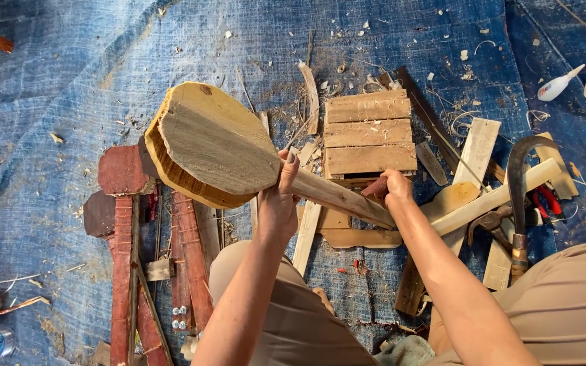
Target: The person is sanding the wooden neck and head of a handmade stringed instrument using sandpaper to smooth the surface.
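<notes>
Fingers of the left hand (278, 203) wrap the neck of the wooden paddle (215, 146) at frame centre, steadying it upright, while the right hand (389, 188) pinches sandpaper (376, 188) against its handle (344, 198), over the blue tarp (55, 88).

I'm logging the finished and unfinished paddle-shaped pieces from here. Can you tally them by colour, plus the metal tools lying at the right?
Bare wood paddle-shaped piece, gripped by the left hand, right hand on its handle: 1
Red-painted paddle-shaped pieces on the blue tarp: 2, and
Curved blade tool: 1
Hammer: 1
Red-handled pliers: 1
Total: 6
</notes>
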